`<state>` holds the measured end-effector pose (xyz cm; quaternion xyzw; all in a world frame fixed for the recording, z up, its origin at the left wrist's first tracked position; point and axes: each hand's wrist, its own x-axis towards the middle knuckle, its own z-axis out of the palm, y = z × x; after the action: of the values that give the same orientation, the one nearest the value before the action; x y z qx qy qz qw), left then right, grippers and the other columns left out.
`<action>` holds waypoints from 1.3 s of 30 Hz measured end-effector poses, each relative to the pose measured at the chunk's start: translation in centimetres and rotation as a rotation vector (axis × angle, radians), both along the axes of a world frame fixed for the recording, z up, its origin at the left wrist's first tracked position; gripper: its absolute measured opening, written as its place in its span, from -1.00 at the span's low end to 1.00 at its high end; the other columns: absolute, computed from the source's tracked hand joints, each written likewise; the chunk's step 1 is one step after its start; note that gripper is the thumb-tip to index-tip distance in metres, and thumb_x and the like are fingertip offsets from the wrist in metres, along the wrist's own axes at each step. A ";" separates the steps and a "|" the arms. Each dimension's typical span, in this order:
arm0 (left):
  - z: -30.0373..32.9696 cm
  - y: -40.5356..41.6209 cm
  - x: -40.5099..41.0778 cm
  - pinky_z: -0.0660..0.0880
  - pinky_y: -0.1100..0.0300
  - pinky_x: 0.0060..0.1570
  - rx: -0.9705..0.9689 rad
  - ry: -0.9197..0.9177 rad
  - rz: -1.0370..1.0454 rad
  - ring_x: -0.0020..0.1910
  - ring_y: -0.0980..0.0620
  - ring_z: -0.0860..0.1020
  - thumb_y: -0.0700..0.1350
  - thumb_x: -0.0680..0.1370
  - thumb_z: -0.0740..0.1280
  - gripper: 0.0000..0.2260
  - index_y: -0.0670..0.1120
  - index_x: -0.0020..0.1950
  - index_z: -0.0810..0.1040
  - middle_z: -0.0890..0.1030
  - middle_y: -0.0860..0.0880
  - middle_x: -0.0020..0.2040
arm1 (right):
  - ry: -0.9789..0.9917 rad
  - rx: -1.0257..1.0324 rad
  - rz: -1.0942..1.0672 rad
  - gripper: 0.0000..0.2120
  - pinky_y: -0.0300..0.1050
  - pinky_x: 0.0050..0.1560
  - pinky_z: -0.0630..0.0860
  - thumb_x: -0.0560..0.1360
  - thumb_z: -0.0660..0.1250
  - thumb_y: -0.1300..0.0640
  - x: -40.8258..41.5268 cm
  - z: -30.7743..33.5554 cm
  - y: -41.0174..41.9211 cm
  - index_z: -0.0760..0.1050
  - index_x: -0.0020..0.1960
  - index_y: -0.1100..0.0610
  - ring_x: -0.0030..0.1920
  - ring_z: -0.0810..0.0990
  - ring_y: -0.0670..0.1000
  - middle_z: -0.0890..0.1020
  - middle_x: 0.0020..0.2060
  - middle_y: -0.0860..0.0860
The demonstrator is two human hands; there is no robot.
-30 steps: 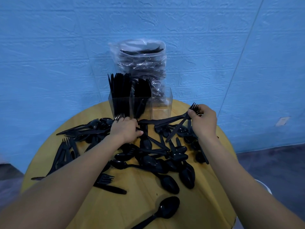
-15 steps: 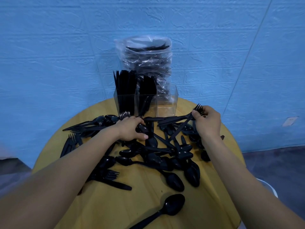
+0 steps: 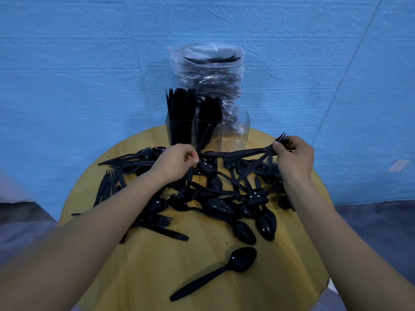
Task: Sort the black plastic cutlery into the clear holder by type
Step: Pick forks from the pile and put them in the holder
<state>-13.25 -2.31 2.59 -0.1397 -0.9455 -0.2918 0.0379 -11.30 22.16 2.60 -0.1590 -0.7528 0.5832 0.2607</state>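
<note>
Black cutlery (image 3: 215,198) heaped loose on round bench (image 3: 139,277), before clear holder (image 3: 233,133). Right hand (image 3: 294,156) fingers clamped on bunched forks (image 3: 283,140) near heads. Left hand (image 3: 177,161) fingers curled into pile; held piece indiscernible. Likely light, thin, slick, bendy, tangle-prone; better gripped mid-handle.

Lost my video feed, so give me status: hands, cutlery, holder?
Right hand grips black plastic forks. Left hand curled in the loose cutlery pile. Clear holder: right compartment empty.
</note>
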 end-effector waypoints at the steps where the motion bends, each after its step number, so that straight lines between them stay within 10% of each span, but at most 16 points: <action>1: -0.1 -0.2 0.6 0.40 0.36 -0.22 -0.020 -0.026 -0.023 -0.19 0.16 0.48 -0.07 0.56 0.30 -0.93 -0.04 -0.05 0.55 0.52 0.08 -0.17 | 0.008 0.003 0.003 -0.96 0.00 -0.07 0.50 0.52 0.33 0.17 0.1 0.1 -0.2 0.53 -0.12 0.12 -0.18 0.53 0.03 0.54 -0.30 -0.06; 8: -0.8 -1.8 3.3 0.42 0.14 0.17 -0.292 -0.261 -0.220 0.13 0.09 0.43 0.09 0.44 0.43 -0.60 0.01 0.21 0.47 0.43 0.06 0.15 | 0.014 0.017 0.038 -0.97 -0.07 -0.05 0.45 0.52 0.33 0.16 1.3 -0.1 -1.4 0.52 -0.10 0.10 -0.15 0.53 0.03 0.54 -0.28 -0.07; 22: -0.1 -1.9 3.0 0.47 0.04 0.04 -0.201 0.088 -0.093 0.03 0.03 0.49 -0.06 0.58 0.26 -0.86 -0.01 0.07 0.58 0.50 0.08 0.01 | 0.016 -0.020 0.009 -0.89 0.19 0.00 0.57 0.50 0.34 0.15 2.4 0.6 -0.9 0.52 -0.19 0.02 -0.12 0.61 0.17 0.58 -0.26 -0.03; 39: 4.7 -4.1 4.5 0.51 0.22 0.09 0.734 0.202 0.105 -0.10 0.16 0.59 -0.18 0.52 0.36 -0.84 0.10 -0.11 0.58 0.63 0.14 -0.14 | 0.075 0.024 0.186 -0.95 -0.20 -0.21 0.38 0.53 0.33 0.15 3.3 2.1 -4.6 0.55 -0.10 0.10 -0.31 0.45 -0.09 0.51 -0.34 -0.08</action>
<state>-8.75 -6.36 7.33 -0.0964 -0.7756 -0.5932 0.1931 -7.97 17.54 4.74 -0.0632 -0.7610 0.6013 0.2352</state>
